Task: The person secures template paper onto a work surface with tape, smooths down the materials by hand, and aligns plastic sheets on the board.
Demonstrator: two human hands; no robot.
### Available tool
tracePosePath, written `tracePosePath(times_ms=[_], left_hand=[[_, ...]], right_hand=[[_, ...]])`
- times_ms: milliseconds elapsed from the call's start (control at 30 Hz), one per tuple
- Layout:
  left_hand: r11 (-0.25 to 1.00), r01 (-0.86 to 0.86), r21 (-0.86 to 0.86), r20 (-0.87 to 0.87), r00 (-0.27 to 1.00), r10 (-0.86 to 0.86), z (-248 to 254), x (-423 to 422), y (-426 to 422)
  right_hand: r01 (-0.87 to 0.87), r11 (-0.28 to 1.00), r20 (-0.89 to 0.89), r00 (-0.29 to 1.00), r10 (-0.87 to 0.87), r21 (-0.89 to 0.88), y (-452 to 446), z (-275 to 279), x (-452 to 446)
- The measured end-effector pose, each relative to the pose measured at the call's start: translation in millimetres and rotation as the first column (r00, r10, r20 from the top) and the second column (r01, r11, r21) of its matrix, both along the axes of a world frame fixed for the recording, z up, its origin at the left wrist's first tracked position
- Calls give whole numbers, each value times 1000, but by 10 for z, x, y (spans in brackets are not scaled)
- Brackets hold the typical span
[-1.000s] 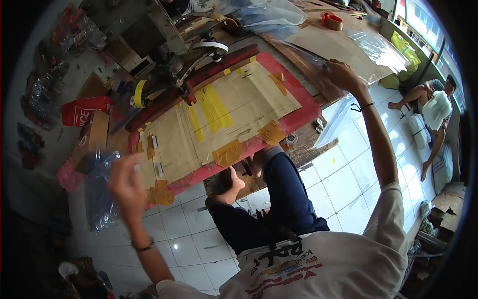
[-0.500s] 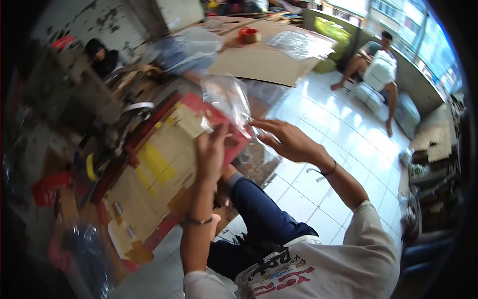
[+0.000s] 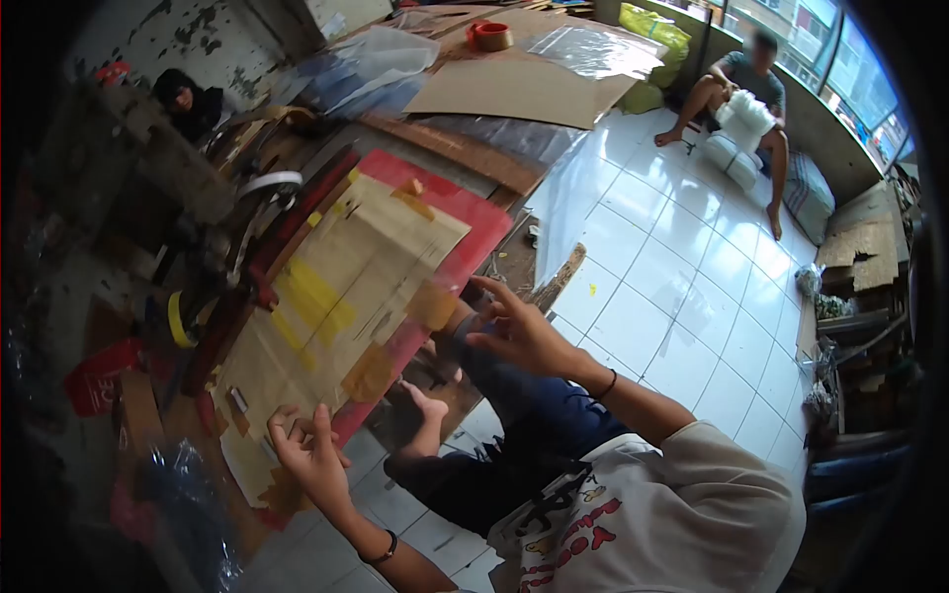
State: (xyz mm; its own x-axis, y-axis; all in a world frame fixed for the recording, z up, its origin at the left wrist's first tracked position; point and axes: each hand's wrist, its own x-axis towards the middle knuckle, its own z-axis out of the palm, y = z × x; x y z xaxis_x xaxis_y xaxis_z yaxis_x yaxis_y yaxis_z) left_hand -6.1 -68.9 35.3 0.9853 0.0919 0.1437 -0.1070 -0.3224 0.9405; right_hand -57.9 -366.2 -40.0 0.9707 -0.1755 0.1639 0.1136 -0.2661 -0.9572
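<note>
A red board (image 3: pixel 473 210) lies tilted before me, covered with brown paper (image 3: pixel 371 252) that carries yellow tape strips (image 3: pixel 314 301) and brown tape patches. Over its lower left part hovers my left hand (image 3: pixel 314 463), fingers loosely curled and apart, nothing seen in them. Small metallic pieces (image 3: pixel 238 400) lie on the paper near that hand. My right hand (image 3: pixel 522 336) is beside the board's right edge, above my knee; its fingers are apart and it appears to hold nothing. A dark wooden bar (image 3: pixel 282 252) runs along the board's far left side.
Behind the board, a table bears a cardboard sheet (image 3: pixel 519 94), a red tape roll (image 3: pixel 489 38) and clear plastic (image 3: pixel 593 49). Clear plastic film (image 3: pixel 565 203) hangs at its right edge. Machinery (image 3: pixel 158 168) stands left. One person (image 3: pixel 756 84) sits at the back right, another (image 3: pixel 188 104) back left.
The clear plastic bag by my right hand is gone from above the board. My left hand has moved down and left; my right hand has come down and slightly left.
</note>
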Motion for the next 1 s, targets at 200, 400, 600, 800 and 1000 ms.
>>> tracePosePath(times_ms=[200, 400, 600, 800, 1000], left_hand=[[942, -26, 334, 173, 984, -34, 88, -27, 397], [552, -197, 810, 289, 954, -84, 36, 114, 603], [542, 13, 840, 132, 965, -227, -173, 553, 755], [402, -26, 915, 111, 976, -188, -162, 949, 859], [424, 70, 903, 12, 982, -187, 55, 1232, 986]], right_hand=[[-106, 994, 5, 994, 106, 21, 105, 498, 216], [-228, 952, -166, 967, 195, -205, 293, 862, 702], [-255, 887, -152, 965, 211, -384, 366, 892, 1020], [-85, 506, 72, 956, 283, -858, 369, 817, 1698], [-77, 368, 124, 861, 494, -927, 476, 406, 2214]])
